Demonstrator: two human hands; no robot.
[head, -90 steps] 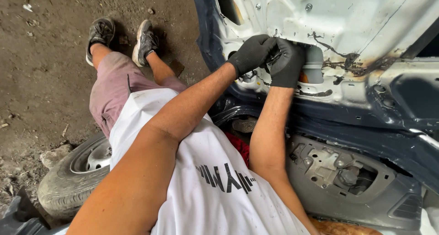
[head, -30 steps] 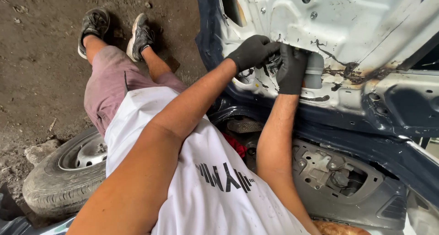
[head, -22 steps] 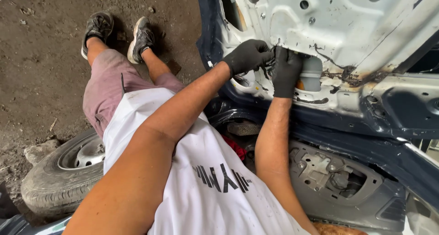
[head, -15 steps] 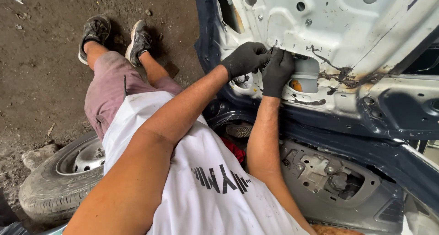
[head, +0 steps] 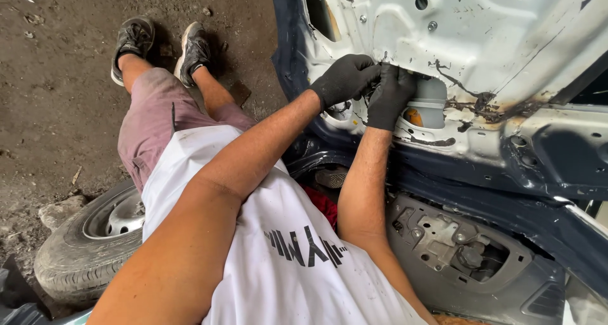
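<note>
Both gloved hands shifted left, left hand (head: 345,78) and right hand (head: 389,96) just beside the grey socket (head: 427,103).

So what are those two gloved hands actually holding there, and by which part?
It cannot be told. The left hand and right hand press together at an opening in the white door panel, beside a grey cylinder; the gloves hide any grip.

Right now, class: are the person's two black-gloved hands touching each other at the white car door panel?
Touching. The head view shows the left hand and right hand pressed together, no gap, against the white metal door panel.
</note>
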